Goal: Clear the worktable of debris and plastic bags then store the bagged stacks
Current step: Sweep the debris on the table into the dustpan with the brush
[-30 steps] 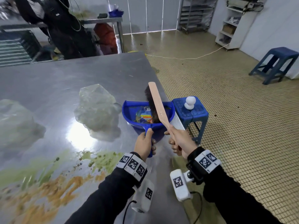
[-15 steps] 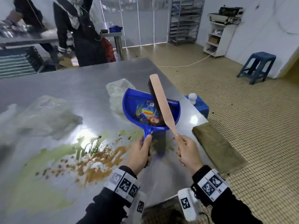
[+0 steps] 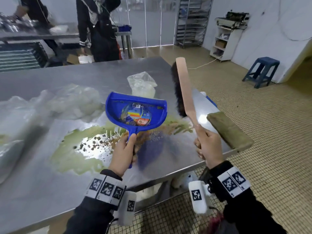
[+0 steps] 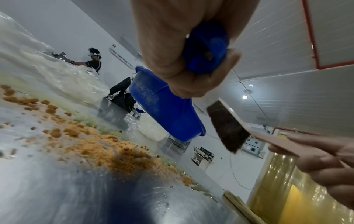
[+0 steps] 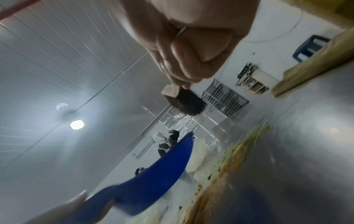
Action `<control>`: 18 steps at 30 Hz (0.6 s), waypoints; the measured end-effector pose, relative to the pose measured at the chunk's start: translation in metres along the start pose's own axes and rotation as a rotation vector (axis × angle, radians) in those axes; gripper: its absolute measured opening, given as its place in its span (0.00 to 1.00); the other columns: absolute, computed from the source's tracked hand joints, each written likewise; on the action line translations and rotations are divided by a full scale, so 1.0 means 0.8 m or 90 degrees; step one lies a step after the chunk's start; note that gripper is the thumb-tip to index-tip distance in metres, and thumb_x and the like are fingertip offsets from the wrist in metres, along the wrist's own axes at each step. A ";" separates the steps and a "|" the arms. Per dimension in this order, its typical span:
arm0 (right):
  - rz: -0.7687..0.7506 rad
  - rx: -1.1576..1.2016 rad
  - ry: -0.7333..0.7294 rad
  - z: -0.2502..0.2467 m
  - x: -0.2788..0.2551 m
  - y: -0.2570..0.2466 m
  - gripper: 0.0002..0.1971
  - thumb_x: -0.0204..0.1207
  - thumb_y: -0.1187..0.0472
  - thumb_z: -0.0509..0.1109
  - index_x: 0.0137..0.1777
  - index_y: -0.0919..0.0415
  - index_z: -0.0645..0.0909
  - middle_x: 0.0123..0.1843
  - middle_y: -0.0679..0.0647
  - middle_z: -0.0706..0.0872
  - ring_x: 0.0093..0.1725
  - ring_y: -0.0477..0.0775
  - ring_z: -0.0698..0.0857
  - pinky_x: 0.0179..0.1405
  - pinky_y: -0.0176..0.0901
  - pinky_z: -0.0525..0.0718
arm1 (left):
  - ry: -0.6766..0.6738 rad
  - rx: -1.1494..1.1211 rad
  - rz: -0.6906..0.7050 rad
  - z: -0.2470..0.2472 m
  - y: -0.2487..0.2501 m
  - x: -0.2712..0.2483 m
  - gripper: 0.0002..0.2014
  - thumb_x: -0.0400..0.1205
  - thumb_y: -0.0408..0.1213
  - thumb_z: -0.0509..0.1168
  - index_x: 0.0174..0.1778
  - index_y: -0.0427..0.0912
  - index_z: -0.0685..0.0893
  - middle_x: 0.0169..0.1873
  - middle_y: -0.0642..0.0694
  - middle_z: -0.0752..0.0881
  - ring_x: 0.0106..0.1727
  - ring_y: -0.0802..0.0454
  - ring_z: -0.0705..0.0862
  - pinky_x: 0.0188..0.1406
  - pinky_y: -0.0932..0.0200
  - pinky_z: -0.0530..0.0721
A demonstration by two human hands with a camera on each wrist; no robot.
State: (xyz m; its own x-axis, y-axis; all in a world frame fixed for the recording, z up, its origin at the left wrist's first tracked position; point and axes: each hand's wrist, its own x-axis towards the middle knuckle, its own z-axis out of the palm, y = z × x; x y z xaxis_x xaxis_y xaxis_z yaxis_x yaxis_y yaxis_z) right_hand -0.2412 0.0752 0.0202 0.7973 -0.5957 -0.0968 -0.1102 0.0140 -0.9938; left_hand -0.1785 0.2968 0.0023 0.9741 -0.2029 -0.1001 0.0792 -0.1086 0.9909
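Observation:
My left hand (image 3: 124,153) grips the handle of a blue dustpan (image 3: 136,114), held tilted above the steel worktable (image 3: 50,191); a colourful label shows inside the pan. My right hand (image 3: 208,146) grips the wooden handle of a brush (image 3: 184,88) with dark bristles, raised to the right of the pan. Orange-brown crumbs (image 3: 108,141) and a green smear (image 3: 70,154) lie on the table under the pan. Clear plastic bags (image 3: 74,102) sit at the left, and a smaller clear bag (image 3: 141,83) lies behind the pan. The left wrist view shows the dustpan (image 4: 164,112) and the crumbs (image 4: 114,153).
A brown slab (image 3: 229,129) lies at the table's right corner. A blue stool (image 3: 260,70) stands on the tiled floor at the right, another blue stool (image 3: 211,102) just past the table edge. Two people (image 3: 99,27) work at the far tables. Shelving (image 3: 226,38) lines the back wall.
The view has swung left over the table, bringing the crumbs and smear under the pan. The brush has come out of the dustpan and now stands to its right.

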 end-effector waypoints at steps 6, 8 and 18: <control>0.135 -0.136 -0.031 -0.035 0.000 0.014 0.15 0.83 0.54 0.59 0.46 0.67 0.78 0.23 0.54 0.69 0.10 0.43 0.63 0.09 0.29 0.59 | 0.059 -0.011 0.002 -0.027 0.000 -0.010 0.13 0.87 0.42 0.54 0.38 0.41 0.70 0.25 0.43 0.70 0.12 0.58 0.67 0.10 0.67 0.65; 0.168 -0.153 -0.047 -0.041 -0.009 0.022 0.16 0.84 0.54 0.59 0.49 0.69 0.77 0.24 0.54 0.70 0.12 0.43 0.64 0.08 0.30 0.60 | 0.063 -0.014 0.000 -0.030 0.002 -0.011 0.14 0.87 0.41 0.53 0.36 0.42 0.70 0.25 0.44 0.70 0.12 0.58 0.67 0.10 0.67 0.66; 0.200 -0.202 -0.128 -0.023 -0.047 0.036 0.15 0.83 0.51 0.59 0.48 0.63 0.79 0.23 0.52 0.69 0.13 0.44 0.63 0.10 0.30 0.59 | 0.057 -0.034 0.014 -0.031 -0.005 -0.018 0.15 0.88 0.40 0.52 0.35 0.40 0.71 0.25 0.44 0.71 0.13 0.58 0.67 0.11 0.68 0.66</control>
State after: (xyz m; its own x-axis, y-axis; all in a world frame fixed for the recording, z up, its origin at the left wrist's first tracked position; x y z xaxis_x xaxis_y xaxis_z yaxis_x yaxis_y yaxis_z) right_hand -0.2855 0.0835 -0.0035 0.7919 -0.4342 -0.4294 -0.5146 -0.0960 -0.8520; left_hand -0.1873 0.3241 0.0022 0.9906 -0.1161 -0.0721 0.0664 -0.0525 0.9964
